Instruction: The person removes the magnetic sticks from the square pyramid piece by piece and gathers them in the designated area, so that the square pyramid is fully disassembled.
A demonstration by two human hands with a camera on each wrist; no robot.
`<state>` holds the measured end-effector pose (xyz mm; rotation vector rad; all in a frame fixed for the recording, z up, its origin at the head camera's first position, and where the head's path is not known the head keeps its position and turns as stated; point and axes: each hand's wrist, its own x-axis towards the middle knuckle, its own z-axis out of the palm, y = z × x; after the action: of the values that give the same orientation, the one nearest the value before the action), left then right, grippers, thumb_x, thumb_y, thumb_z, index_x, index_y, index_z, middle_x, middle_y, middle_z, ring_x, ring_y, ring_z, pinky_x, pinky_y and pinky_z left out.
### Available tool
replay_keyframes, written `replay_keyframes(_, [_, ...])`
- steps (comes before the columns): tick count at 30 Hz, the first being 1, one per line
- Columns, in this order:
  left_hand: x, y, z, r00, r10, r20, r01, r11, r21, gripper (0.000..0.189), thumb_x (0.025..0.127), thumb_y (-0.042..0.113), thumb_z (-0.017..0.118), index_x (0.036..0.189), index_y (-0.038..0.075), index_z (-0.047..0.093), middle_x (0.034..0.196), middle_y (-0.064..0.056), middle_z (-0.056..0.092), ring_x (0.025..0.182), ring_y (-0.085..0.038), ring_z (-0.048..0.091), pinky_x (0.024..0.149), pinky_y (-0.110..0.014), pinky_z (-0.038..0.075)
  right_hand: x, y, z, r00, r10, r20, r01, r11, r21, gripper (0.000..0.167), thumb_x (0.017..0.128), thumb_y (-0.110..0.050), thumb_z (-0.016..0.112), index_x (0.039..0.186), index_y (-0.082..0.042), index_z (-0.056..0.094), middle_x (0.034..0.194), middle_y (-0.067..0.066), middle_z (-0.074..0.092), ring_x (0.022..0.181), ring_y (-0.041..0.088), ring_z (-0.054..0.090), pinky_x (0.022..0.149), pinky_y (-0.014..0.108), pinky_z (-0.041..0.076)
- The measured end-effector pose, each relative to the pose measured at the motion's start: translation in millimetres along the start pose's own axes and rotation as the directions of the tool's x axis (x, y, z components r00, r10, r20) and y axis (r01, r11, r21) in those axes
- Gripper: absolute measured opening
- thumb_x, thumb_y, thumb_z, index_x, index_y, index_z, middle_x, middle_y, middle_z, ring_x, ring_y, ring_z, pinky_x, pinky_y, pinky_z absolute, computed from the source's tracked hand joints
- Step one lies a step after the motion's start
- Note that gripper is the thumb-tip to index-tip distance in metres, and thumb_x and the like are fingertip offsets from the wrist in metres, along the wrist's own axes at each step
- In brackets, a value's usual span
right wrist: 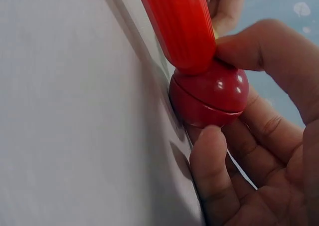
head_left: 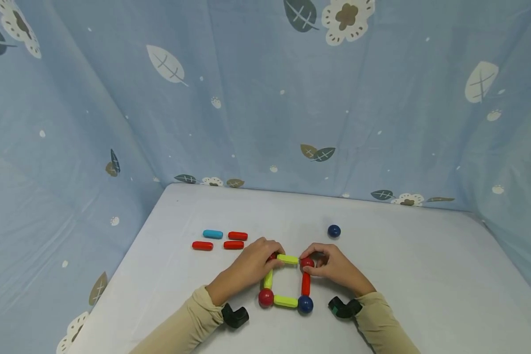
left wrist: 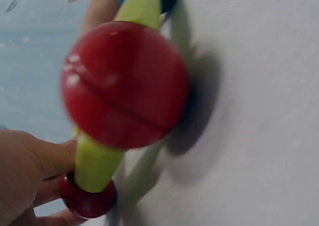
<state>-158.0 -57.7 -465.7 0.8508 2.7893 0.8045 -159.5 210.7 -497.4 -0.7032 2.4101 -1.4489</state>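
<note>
Balls and short rods form a square frame on the table. At its front left is a red ball (head_left: pixel 266 297), joined by a yellow-green rod (head_left: pixel 285 301) to a dark blue ball (head_left: pixel 305 304). My left hand (head_left: pixel 255 261) pinches the far-left red ball (left wrist: pixel 88 200), where the left yellow-green rod (head_left: pixel 268 279) and the far yellow-green rod (head_left: pixel 287 258) meet. With thumb and fingers, my right hand (head_left: pixel 335 265) grips the far-right red ball (right wrist: pixel 212 99), which joins the red rod (head_left: pixel 306 284). The far rod's right end lies right at this ball.
Left of the frame lie a blue rod (head_left: pixel 213 234) and several red rods (head_left: pixel 233 245). A loose dark blue ball (head_left: pixel 334 231) sits behind my right hand. Patterned blue cloth (head_left: pixel 265 98) hangs along the far edge of the white table (head_left: pixel 425 275).
</note>
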Motion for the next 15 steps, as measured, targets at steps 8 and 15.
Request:
replay_keyframes(8, [1.0, -2.0, -5.9, 1.000, 0.001, -0.008, -0.002, 0.993, -0.120, 0.015, 0.095, 0.023, 0.076, 0.108, 0.016, 0.075, 0.098, 0.005, 0.074, 0.089, -0.011, 0.057, 0.080, -0.025, 0.050, -1.6, -0.4, -1.2, 1.000, 0.015, -0.004, -0.015, 1.000, 0.007, 0.021, 0.088, -0.014, 0.080, 0.109, -0.014, 0.075, 0.108, 0.008, 0.074, 0.089, 0.010, 0.062, 0.070, 0.022, 0.052])
replay_keyframes(15, [0.6, -0.4, -7.4, 0.999, -0.006, -0.040, -0.002, 0.984, -0.177, 0.015, 0.095, 0.025, 0.076, 0.109, 0.018, 0.076, 0.099, 0.006, 0.073, 0.096, -0.012, 0.059, 0.079, -0.022, 0.050, 0.3, -1.1, 0.3, 1.000, 0.014, 0.000, -0.014, 1.000, 0.011, 0.023, 0.089, -0.012, 0.080, 0.111, -0.013, 0.074, 0.109, 0.009, 0.075, 0.087, 0.009, 0.062, 0.069, 0.021, 0.053])
